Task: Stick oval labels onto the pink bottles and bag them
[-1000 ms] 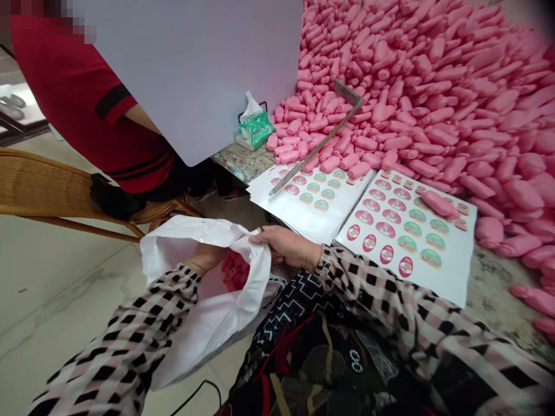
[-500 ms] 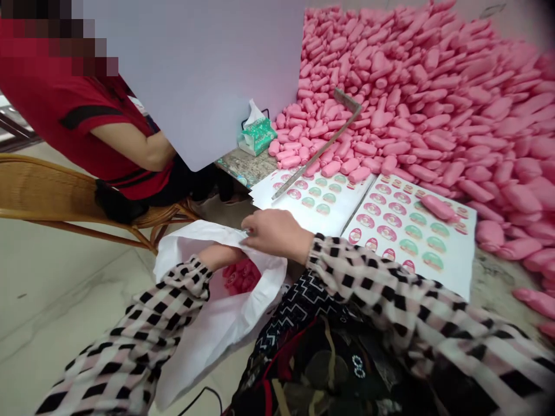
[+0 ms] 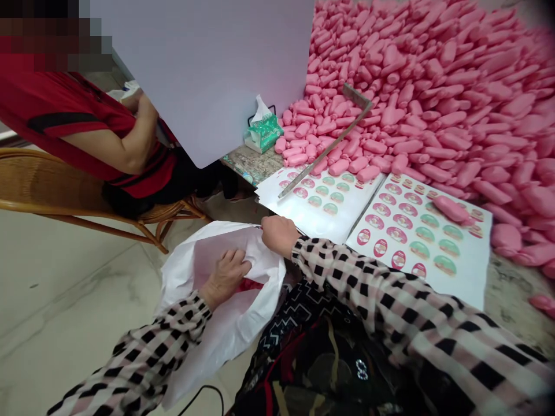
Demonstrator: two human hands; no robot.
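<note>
We're working in white bag (image 3: 236,335): R hand (image 3: 280,234) pinching rim, L hand (image 3: 225,278) inside, can't tell grip; next prob. needs mouth wide beside R fingers.

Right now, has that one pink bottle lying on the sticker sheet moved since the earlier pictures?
No. Against the sticker sheet under it, the pink bottle hasn't shifted either way: it lies over the same stickers.

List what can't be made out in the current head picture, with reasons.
All in the head view:
Pink items inside the white bag: mostly hidden by its wall and the left hand.
That hand's palm: turned away, so any grip is unclear.
Right label sheet: lettering too small.
Pink pile: cut off by the right edge.
Co-worker: head pixelated.
</note>
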